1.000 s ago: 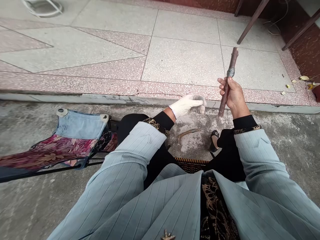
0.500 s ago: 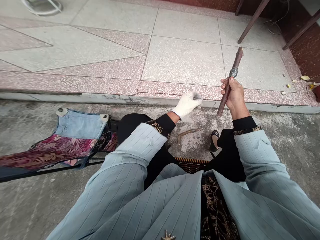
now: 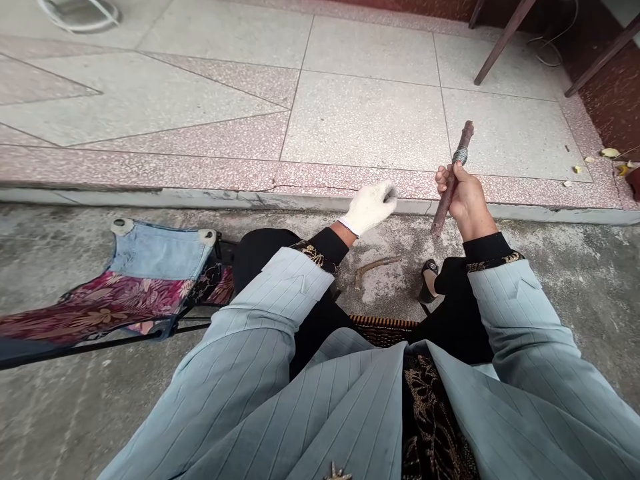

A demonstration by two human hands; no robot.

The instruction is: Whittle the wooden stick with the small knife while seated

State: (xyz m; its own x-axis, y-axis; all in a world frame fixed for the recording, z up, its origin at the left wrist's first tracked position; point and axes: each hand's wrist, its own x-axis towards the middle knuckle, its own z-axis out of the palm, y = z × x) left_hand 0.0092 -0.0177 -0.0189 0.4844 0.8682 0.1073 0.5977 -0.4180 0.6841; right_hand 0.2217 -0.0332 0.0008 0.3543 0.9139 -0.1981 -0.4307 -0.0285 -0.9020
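The wire-bound stick (image 3: pixel 443 211) slants over the edge of the terrazzo step (image 3: pixel 370 113); a bent stick (image 3: pixel 377 265) lies on the concrete ground (image 3: pixel 590 280) below. Your bare right hand (image 3: pixel 470 200) clasps it just below the wire coil (image 3: pixel 460 156). Your gloved left hand (image 3: pixel 370 208) is curled beside it; whether it pinches anything, I can't tell.

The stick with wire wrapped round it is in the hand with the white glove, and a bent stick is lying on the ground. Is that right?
Not quite: the bare right hand holds the wire-wrapped stick; the white glove is on the left hand. The head view shows it. The bent stick is indeed lying on the ground.
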